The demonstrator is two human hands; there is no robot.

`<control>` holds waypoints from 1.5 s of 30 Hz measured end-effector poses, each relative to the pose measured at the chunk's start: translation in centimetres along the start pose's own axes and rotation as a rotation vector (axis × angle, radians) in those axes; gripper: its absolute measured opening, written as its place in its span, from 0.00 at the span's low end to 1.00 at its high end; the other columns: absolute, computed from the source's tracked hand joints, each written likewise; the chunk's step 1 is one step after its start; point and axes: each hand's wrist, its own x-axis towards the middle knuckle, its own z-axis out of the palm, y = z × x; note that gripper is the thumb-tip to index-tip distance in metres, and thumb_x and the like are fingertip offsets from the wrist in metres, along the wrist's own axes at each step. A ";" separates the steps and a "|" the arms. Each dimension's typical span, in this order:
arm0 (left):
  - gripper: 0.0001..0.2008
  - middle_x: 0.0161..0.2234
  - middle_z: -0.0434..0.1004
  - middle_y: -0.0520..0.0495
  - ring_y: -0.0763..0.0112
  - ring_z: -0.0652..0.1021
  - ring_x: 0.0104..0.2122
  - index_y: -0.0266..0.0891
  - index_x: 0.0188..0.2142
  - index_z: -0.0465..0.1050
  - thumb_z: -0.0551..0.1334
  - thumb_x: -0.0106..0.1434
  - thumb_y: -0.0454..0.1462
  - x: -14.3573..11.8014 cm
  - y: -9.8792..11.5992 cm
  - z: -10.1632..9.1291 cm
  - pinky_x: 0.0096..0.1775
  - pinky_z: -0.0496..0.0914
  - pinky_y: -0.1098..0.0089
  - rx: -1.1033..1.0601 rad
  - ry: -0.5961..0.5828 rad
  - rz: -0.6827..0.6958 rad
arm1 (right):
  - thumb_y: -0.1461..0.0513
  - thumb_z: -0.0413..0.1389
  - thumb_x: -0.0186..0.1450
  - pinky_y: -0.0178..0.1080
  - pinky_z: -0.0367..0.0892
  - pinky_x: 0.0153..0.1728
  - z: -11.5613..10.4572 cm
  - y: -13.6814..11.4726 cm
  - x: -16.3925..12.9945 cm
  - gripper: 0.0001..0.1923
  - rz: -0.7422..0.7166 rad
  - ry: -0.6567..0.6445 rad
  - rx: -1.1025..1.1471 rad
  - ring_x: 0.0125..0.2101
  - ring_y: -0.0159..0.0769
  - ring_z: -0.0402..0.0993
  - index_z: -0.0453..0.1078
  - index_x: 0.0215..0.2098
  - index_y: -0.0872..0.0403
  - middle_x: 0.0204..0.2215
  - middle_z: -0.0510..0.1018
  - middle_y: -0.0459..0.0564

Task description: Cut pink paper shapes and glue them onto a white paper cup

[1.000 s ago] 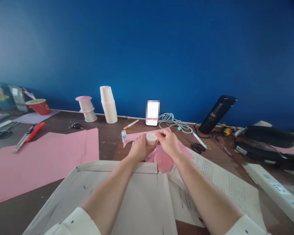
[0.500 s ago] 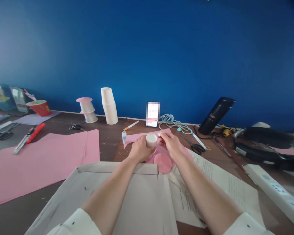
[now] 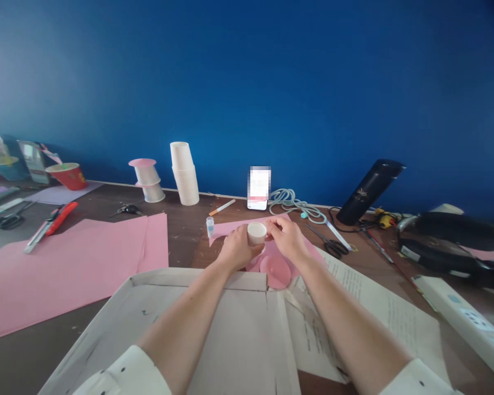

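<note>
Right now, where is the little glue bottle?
The glue bottle stands left of the left hand, between the big pink sheet and the small pink paper.

Two arms are showing in the head view, both bare from the wrist back to well below the elbow. The left hand (image 3: 235, 249) and the right hand (image 3: 287, 240) are wearing no gloves; whether either is wearing a ring, watch or band cannot be made out at this size. Each arm is wearing a white sleeve pushed up to the lower edge of the view. The left sleeve (image 3: 119, 376) is showing small dark dots scattered over the white cloth, with soft folds where it is bunching. The right sleeve (image 3: 415, 378) is showing the same white cloth and at least two dark dots. No cuff buttons are showing.
</note>
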 end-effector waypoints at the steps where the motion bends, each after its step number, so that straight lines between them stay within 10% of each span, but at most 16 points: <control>1: 0.24 0.43 0.73 0.40 0.57 0.74 0.42 0.37 0.46 0.63 0.61 0.53 0.46 0.0 0.0 0.0 0.38 0.66 0.65 -0.002 0.003 0.002 | 0.53 0.53 0.61 0.34 0.68 0.27 0.0 0.1 0.0 0.14 0.018 -0.003 0.013 0.23 0.34 0.75 0.72 0.32 0.54 0.22 0.76 0.46; 10: 0.24 0.44 0.73 0.41 0.56 0.74 0.43 0.39 0.45 0.64 0.62 0.52 0.48 0.1 -0.1 0.3 0.40 0.66 0.65 0.003 0.011 -0.010 | 0.53 0.56 0.58 0.35 0.70 0.26 0.3 1.8 0.2 0.13 0.159 0.026 0.111 0.22 0.34 0.75 0.71 0.28 0.55 0.22 0.75 0.47; 20: 0.23 0.42 0.73 0.41 0.58 0.74 0.42 0.39 0.44 0.64 0.62 0.53 0.48 0.0 -0.1 0.1 0.40 0.67 0.65 -0.025 0.003 0.003 | 0.57 0.61 0.56 0.29 0.72 0.34 -0.4 1.9 0.0 0.10 0.351 -0.124 0.847 0.27 0.26 0.72 0.73 0.33 0.55 0.27 0.74 0.45; 45: 0.24 0.43 0.73 0.41 0.58 0.74 0.43 0.39 0.45 0.64 0.63 0.52 0.47 0.0 -0.1 0.2 0.41 0.66 0.66 -0.063 0.001 -0.004 | 0.63 0.62 0.55 0.30 0.71 0.41 -0.7 1.7 -0.3 0.13 0.274 -0.115 0.926 0.31 0.25 0.73 0.73 0.39 0.51 0.30 0.75 0.43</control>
